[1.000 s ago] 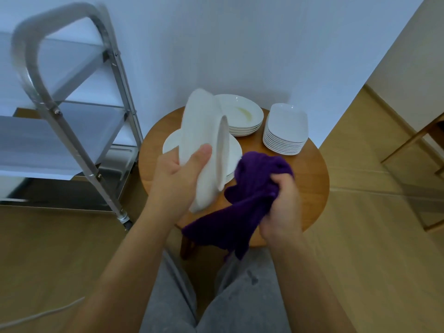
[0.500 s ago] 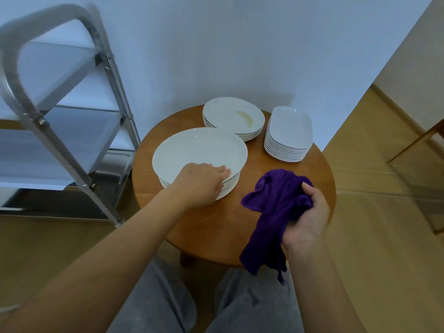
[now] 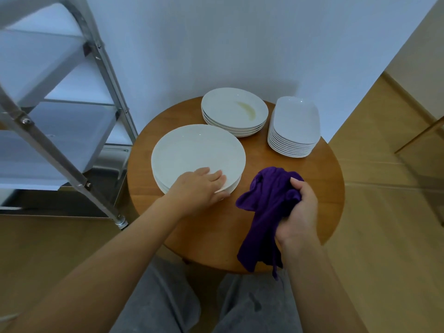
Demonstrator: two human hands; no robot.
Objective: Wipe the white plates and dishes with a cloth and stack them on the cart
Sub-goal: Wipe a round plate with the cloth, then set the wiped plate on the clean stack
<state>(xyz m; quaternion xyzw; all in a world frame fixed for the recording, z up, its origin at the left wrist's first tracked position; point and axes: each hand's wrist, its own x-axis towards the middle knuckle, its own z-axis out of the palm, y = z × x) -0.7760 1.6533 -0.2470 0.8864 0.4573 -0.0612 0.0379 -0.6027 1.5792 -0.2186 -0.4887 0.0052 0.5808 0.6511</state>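
Note:
A large white plate (image 3: 192,150) lies flat on top of a short stack of like plates at the left of the round wooden table (image 3: 324,183). My left hand (image 3: 199,188) holds its near rim, fingers on top and thumb at the edge. To the right, my right hand (image 3: 298,212) grips a bunched purple cloth (image 3: 266,203) just above the table, and the cloth's tail hangs over the front edge. The metal cart (image 3: 60,131) with white shelves stands to the left of the table.
At the back of the table sit a stack of smaller round plates (image 3: 234,111), the top one with a yellowish smear, and a stack of square white dishes (image 3: 295,121). A white wall is behind. Wooden floor surrounds the table, and my grey-trousered knees are below.
A second ago my left hand held the large plate upright against the cloth. The plate now lies flat on the stack, and my right hand has drawn the cloth away to the right.

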